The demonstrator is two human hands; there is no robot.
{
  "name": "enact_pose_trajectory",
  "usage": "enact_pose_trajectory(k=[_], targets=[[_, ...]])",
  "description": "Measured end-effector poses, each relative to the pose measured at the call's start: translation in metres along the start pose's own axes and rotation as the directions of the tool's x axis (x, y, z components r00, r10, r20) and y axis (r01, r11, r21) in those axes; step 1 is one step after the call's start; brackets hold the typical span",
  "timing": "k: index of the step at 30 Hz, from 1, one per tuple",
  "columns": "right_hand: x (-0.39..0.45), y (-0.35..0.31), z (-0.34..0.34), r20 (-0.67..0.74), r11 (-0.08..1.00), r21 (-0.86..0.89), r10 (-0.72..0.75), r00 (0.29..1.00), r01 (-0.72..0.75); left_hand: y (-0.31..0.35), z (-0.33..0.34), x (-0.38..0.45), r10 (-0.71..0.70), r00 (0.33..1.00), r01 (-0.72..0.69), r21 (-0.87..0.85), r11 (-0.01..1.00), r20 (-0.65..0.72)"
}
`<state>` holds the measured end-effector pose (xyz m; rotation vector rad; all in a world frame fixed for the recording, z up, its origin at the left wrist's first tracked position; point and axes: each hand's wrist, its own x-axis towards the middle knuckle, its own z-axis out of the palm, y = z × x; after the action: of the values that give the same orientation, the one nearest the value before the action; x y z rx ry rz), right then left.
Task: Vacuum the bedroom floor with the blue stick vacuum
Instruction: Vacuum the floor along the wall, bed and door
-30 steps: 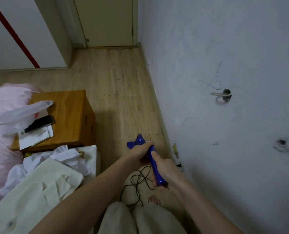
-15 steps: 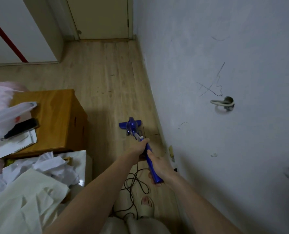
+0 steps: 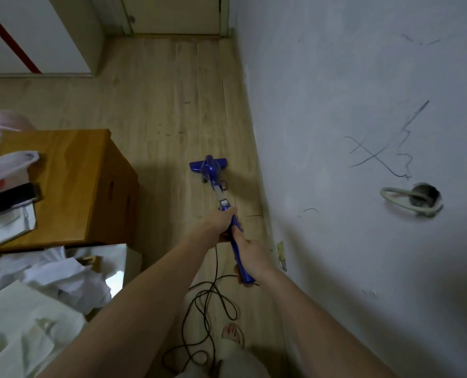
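The blue stick vacuum (image 3: 213,170) lies stretched out ahead of me, its flat head on the wooden floor (image 3: 167,99) near the right wall. My left hand (image 3: 221,219) grips the upper part of the stick just below a grey section. My right hand (image 3: 250,251) holds the blue handle lower down, close to its end. A black power cord (image 3: 210,309) trails from the handle and loops on the floor by my foot.
A wooden nightstand (image 3: 90,181) stands left of the vacuum, with a plastic bag and papers on top. Crumpled white sheets (image 3: 49,282) pile up at lower left. The grey wall (image 3: 363,105) runs along the right, and a closed door (image 3: 172,12) stands at the far end.
The vacuum head has slid forward along the floor, away from me, and more of the stick shows beyond my left hand. Both hands keep their grip.
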<state>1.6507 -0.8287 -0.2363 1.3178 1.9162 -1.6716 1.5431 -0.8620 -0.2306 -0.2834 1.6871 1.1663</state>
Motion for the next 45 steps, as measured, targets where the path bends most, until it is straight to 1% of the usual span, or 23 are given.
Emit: enact_pose_trajectory(k=[5,9,13,16,19,23,25,27,29,32,38,42,45], targets=[[0.011,-0.002,-0.001,0.013,1.0,0.017,0.0,1.0,-0.001,0.008,0.0,0.003,0.012,0.999,-0.012,-0.018,1.0,0.031],[-0.007,0.002,-0.003,0.01,0.999,-0.038,-0.011,1.0,0.011,-0.001,-0.003,-0.012,0.014,0.996,-0.012,-0.024,1.0,0.085],[-0.049,0.002,-0.011,0.034,0.999,-0.028,0.039,0.999,-0.038,-0.019,-0.003,-0.036,0.016,0.992,-0.002,-0.11,0.994,0.122],[-0.088,-0.005,-0.009,0.002,0.999,-0.014,0.042,0.999,-0.042,-0.03,-0.009,-0.065,0.026,0.982,0.003,-0.154,0.988,0.185],[-0.127,-0.014,0.005,-0.025,0.996,0.035,0.083,0.996,-0.082,-0.042,-0.026,-0.093,0.038,0.973,-0.002,-0.155,0.988,0.227],[-0.172,-0.013,0.038,-0.026,0.997,0.039,0.061,0.998,-0.06,-0.062,-0.052,-0.131,0.012,0.969,0.026,-0.151,0.988,0.246],[-0.194,-0.012,0.06,-0.025,0.986,0.146,0.087,0.996,-0.082,-0.073,-0.067,-0.147,-0.018,0.96,0.047,-0.096,0.994,0.278],[-0.216,-0.013,0.084,-0.02,0.943,0.301,0.155,0.988,-0.142,-0.08,-0.084,-0.159,-0.043,0.945,0.051,-0.016,0.999,0.326],[-0.231,-0.016,0.109,-0.011,0.891,0.422,0.187,0.982,-0.165,-0.084,-0.102,-0.167,-0.068,0.926,0.044,0.071,0.996,0.372],[-0.239,-0.02,0.137,-0.005,0.866,0.474,0.182,0.983,-0.158,-0.087,-0.124,-0.172,-0.078,0.928,0.025,0.15,0.988,0.363],[-0.231,-0.027,0.144,-0.024,0.842,0.525,0.159,0.987,-0.123,-0.08,-0.129,-0.165,-0.041,0.94,-0.017,0.167,0.986,0.338],[-0.217,-0.022,0.135,-0.047,0.885,0.45,0.155,0.987,-0.118,-0.08,-0.12,-0.15,-0.046,0.953,-0.003,0.16,0.987,0.299],[-0.196,-0.013,0.123,-0.056,0.917,0.38,0.158,0.986,-0.125,-0.079,-0.104,-0.134,-0.031,0.97,-0.004,0.144,0.99,0.241]])
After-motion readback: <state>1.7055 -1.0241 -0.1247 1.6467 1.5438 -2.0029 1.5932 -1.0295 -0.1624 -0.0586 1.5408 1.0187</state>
